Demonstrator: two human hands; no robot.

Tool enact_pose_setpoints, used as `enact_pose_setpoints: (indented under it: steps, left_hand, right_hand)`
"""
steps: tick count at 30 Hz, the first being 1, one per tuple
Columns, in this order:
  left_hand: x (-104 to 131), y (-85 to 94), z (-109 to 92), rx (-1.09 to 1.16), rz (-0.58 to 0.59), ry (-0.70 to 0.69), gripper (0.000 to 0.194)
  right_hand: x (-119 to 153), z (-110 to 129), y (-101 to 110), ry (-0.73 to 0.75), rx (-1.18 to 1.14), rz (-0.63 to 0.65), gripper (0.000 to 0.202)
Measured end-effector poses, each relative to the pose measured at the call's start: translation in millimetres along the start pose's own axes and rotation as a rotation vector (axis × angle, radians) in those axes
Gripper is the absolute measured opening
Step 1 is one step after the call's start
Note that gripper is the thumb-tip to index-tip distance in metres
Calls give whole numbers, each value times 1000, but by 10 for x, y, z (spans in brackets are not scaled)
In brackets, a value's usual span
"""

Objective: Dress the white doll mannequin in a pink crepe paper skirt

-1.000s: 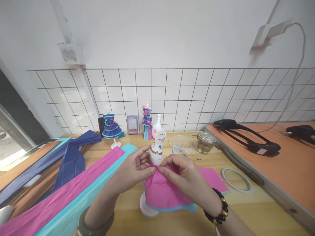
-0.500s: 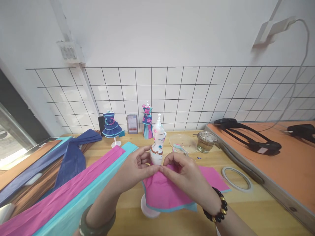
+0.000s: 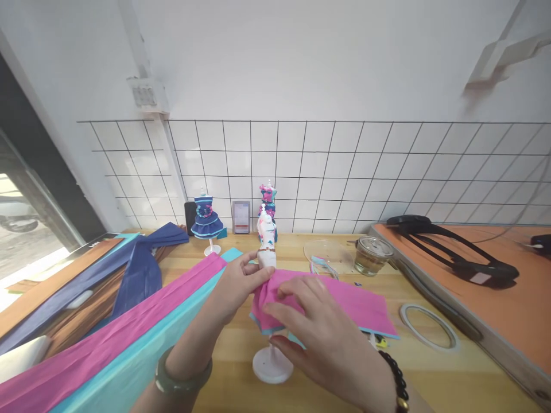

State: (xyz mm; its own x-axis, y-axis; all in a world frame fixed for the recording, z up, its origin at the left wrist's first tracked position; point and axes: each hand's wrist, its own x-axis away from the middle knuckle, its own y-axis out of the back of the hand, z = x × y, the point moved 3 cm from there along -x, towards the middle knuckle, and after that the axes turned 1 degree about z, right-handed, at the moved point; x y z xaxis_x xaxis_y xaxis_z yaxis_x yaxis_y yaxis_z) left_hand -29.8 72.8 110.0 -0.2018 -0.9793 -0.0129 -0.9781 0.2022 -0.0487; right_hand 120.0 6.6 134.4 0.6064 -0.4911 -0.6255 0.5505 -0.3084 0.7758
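A small white dress-form mannequin (image 3: 267, 257) with pink and blue marks and a brown band at its waist stands upright on a round white base (image 3: 272, 367). Pink crepe paper (image 3: 353, 297) with a light blue edge is gathered at its lower body and stretches off to the right. My left hand (image 3: 235, 287) is closed at the mannequin's left side, thumb pressing the paper's top edge against it. In front of the paper, my right hand (image 3: 321, 330) has its fingers apart and bent, with nothing visible between them.
Long pink and light blue paper strips (image 3: 142, 321) lie at left beside dark blue paper (image 3: 138, 275). Behind stand a mannequin in a blue dress (image 3: 207, 221), another in a pink-and-blue one, and a phone (image 3: 241, 218). Tape roll (image 3: 430, 327), lidded glass (image 3: 372, 255) and black headset (image 3: 456, 252) are right.
My right hand has let go of the paper at the waist and moved down and towards me, its fingers opening. My left hand keeps its pinch. The view has shifted slightly left.
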Motion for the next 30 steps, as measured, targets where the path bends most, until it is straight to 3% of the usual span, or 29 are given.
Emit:
enact_pose_setpoints:
  steps: [4,12,18,21,25,27,30]
  left_hand:
    - [-1,4,9,27,-14,14,63]
    - [23,41,-42,-9,-32,-12,47]
    - [26,88,-70,52,-15,-22,55]
    - [46,100,-106,62,29,-48,54]
    - [96,58,-157,-10,129,-69,49]
    - [117,14,-164,-40,180,-68,50]
    - [132,-52,-157,-39,239,-89,50]
  right_hand:
    - [-7,59,-59,89,139,-84,23]
    - [-3,147,-159,258,131,-94,28]
    - [-10,155,-168,195,59,5,16]
    - [-7,54,-61,87,-186,-46,16]
    - [23,-272,16,-323,-362,-163,16]
    - [36,-398,-6,-508,-457,-112,18]
    - [21,-438,-56,-585,-678,35,20]
